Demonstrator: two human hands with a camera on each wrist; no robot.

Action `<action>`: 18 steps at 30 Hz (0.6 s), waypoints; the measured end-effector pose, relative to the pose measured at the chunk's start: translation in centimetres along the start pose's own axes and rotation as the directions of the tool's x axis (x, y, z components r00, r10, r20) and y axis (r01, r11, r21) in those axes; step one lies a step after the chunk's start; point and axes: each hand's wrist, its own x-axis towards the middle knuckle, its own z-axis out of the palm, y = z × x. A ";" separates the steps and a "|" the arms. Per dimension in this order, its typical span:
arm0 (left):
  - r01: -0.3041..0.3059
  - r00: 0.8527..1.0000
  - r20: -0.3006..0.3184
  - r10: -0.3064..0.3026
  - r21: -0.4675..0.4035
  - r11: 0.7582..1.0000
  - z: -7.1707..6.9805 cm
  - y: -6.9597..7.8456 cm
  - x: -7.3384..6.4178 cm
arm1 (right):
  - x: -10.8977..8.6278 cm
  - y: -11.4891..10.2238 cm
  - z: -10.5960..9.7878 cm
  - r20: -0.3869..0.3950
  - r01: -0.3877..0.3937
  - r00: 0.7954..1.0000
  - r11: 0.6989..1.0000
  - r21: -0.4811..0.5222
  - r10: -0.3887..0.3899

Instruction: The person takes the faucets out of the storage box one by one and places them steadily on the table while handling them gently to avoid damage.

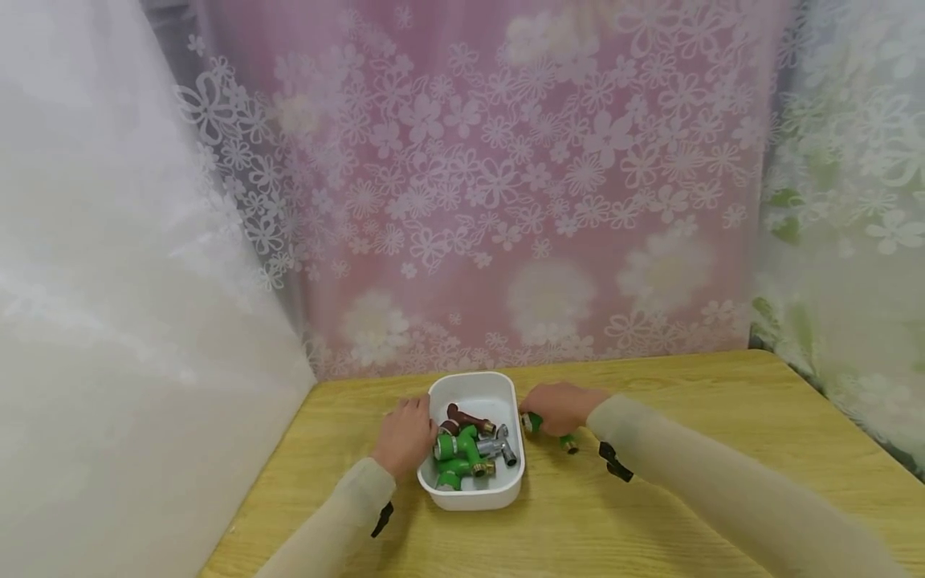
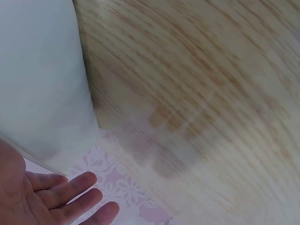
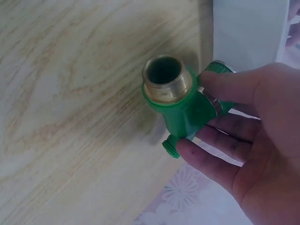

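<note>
A white plastic tub [image 1: 473, 502] stands on the table and holds green taps [image 1: 462, 449], a chrome tap [image 1: 502, 449] and a dark red tap [image 1: 470, 419]. At its left rim rests my left hand [image 1: 406, 436]. In the left wrist view that hand's fingers [image 2: 77, 192] stretch out loosely along the tub's outer wall [image 2: 42, 70]. Just right of the tub, my right hand [image 1: 564, 408] grips another green tap [image 3: 183, 112] between thumb and fingers. The tap's brass threaded end points toward the right wrist camera; the palm side hides part of its body.
The wooden table [image 1: 694, 425] carries the tub near its far edge. Behind it hangs a pink flowered curtain [image 1: 520, 201]. A pale sheet [image 1: 130, 241] closes the left side, and a white and green flowered curtain [image 1: 853, 241] the right.
</note>
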 end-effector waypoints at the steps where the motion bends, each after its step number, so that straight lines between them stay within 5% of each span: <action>1: -0.002 1.000 0.000 0.002 0.001 1.000 0.0 0.0 0.0 | 0.1 0.0 0.1 -0.005 -0.005 1.000 1.000 0.000 0.005; 18: -0.001 1.000 0.016 0.001 0.007 1.000 0.0 0.0 0.0 | 0.8 0.8 1.4 -0.093 -0.041 0.995 0.999 -0.014 0.040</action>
